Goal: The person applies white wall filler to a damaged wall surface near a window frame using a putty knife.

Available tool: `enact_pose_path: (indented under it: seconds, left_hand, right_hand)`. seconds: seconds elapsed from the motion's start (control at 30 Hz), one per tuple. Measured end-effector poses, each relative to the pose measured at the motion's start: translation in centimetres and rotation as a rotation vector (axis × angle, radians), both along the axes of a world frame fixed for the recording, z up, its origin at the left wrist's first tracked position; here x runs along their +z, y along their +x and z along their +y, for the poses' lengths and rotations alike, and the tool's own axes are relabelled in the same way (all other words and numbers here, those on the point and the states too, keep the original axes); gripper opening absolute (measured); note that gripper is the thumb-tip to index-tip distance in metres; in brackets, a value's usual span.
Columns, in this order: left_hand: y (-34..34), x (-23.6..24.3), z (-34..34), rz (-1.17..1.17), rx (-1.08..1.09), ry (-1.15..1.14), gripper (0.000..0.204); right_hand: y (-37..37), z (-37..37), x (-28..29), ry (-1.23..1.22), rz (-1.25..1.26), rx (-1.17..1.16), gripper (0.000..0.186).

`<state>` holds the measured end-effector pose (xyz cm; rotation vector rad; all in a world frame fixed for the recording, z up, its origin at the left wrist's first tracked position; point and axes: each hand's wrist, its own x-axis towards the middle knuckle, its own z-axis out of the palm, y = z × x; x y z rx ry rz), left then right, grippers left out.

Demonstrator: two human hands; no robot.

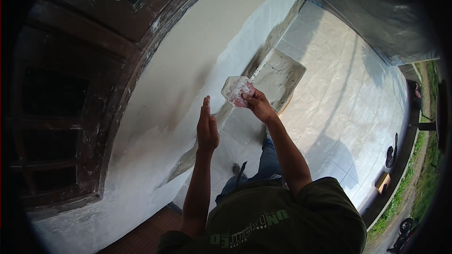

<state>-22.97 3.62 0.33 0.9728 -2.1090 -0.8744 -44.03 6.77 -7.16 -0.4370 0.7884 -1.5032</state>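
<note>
My right hand [259, 105] pinches a flat putty spreader [234, 89], its pinkish-red face smeared with white filler. The spreader is held up between the wall and a shallow rectangular tray [301, 73]. Wet, pale grey-white filler [275, 77] lies spread inside that tray. To the left, my left hand [207, 129] is empty, its fingers stretched straight up with the palm turned toward the spreader. The plastered wall [188, 66] is just beyond it; whether the fingers touch the wall I cannot tell. Whiter, fresh-looking coating [254, 23] covers the wall's lower band.
A dark wooden window frame [136, 66] with worn edges fills the left. Light floor tiles [343, 99] stretch to the right, with a dark cable-like item [391, 155] near the far edge. Grey sheeting [372, 14] hangs at the top right. A brown mat-like surface [146, 235] lies lower left.
</note>
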Motion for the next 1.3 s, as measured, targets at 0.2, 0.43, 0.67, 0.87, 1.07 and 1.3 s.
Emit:
enact_pose_path:
  seconds: [0.2,0.43,0.67,0.87,1.07,1.3]
  left_hand:
    - [7.0,5.6,3.3,0.099,-0.026,-0.148,0.049]
    - [13.2,9.0,7.6,0.209,-0.064,-0.241,0.048]
    - [17.5,11.0,12.1,0.269,-0.045,-0.310,0.047]
    - [21.2,11.5,16.0,0.285,-0.002,-0.356,0.047]
    - [26.0,10.9,20.5,0.287,0.032,-0.364,0.047]
    - [31.7,11.6,21.7,0.283,0.041,-0.399,0.047]
  right_hand:
    - [7.1,4.4,6.4,-0.129,0.015,-0.070,0.037]
    - [15.2,10.6,11.2,-0.166,0.072,-0.147,0.035]
    - [19.3,16.1,14.6,-0.207,0.145,-0.162,0.027]
    - [22.4,20.2,15.7,-0.190,0.185,-0.179,0.022]
    - [27.2,25.0,15.4,-0.129,0.223,-0.146,0.022]
    - [34.1,27.2,15.0,-0.125,0.252,-0.163,0.025]
